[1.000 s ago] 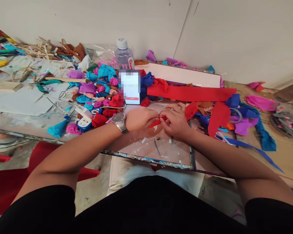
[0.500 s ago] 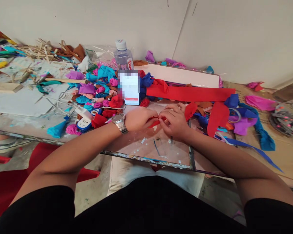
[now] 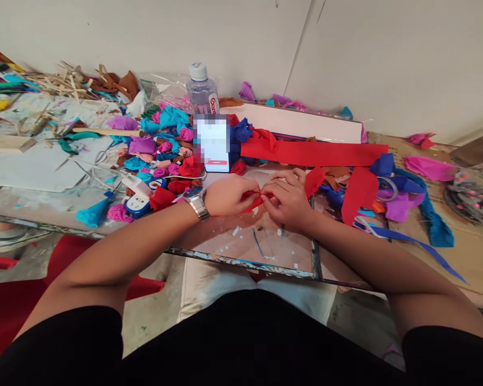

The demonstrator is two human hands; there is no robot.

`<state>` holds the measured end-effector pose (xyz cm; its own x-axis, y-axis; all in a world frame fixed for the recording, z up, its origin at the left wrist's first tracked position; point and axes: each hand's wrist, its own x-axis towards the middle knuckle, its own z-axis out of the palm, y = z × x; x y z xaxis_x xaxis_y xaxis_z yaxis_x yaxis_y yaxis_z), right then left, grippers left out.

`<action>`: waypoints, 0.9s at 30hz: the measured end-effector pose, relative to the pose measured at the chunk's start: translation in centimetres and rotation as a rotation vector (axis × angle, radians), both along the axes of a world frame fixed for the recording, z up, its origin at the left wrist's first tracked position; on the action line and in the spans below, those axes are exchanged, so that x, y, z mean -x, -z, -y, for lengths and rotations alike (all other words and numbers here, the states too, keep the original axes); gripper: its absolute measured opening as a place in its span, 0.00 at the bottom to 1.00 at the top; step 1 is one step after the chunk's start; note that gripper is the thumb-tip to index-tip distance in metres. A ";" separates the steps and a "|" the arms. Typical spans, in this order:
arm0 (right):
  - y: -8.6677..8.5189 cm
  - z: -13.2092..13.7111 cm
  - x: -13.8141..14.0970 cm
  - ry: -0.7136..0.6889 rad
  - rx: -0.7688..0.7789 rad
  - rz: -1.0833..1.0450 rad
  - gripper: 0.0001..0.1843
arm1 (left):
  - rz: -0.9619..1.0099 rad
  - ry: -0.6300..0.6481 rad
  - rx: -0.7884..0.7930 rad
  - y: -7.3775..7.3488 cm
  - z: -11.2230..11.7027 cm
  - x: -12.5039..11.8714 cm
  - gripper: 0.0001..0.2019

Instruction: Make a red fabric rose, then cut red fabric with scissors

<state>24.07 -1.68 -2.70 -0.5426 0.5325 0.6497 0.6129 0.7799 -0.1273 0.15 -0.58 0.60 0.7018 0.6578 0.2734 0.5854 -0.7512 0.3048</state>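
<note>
Barely shifted since a second ago, the left hand (image 3: 228, 194) and right hand (image 3: 288, 202) pinch the red crepe strip (image 3: 256, 201) between meeting fingertips, its tail trailing beyond the right knuckles; a neat roll likely needs even tension and small turns.

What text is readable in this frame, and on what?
"Gan": red label on the plastic bottle; the rest is not visible.
Phone screen: blurred, unreadable.
Wristwatch dial: too small to read.
Red paper strip in the hands: no text.
</note>
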 end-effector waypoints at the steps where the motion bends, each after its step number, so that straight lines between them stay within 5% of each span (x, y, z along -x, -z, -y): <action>1: 0.0 0.0 0.0 -0.001 0.003 -0.002 0.03 | -0.007 -0.001 0.000 0.0 0.1 0.0 0.11; 27: 0.1 -0.1 0.0 0.004 -0.017 -0.015 0.02 | 0.055 0.021 0.052 -0.5 -0.1 0.3 0.11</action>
<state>24.10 -1.60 -2.79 -0.5309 0.5231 0.6667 0.6139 0.7798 -0.1230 -0.15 -0.53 1.08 0.7004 0.6577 0.2771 0.5513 -0.7452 0.3752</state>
